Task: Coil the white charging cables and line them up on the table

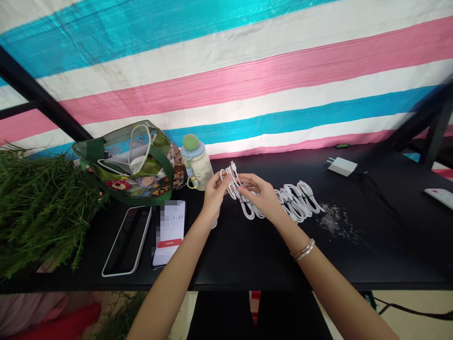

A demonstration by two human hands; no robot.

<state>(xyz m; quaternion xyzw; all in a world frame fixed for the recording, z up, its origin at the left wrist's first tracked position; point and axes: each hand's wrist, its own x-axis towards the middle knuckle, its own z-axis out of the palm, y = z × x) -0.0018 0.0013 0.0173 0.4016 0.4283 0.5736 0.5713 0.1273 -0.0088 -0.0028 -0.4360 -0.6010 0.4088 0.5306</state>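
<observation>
White charging cable [246,208] looped between both hands, held above black table [226,278], short of its front edge
Left hand [215,191] with fingers pinched on loops, right hand [256,191] with fingers closed narrowly around strands; more white coils [295,202] just beside right hand, white charger [341,166] well apart rightward; phone [169,233] near left wrist, water bottle [197,163] just beyond left hand

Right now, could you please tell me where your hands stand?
Left hand and right hand gripping white cable. Bottle just behind left hand.
</observation>
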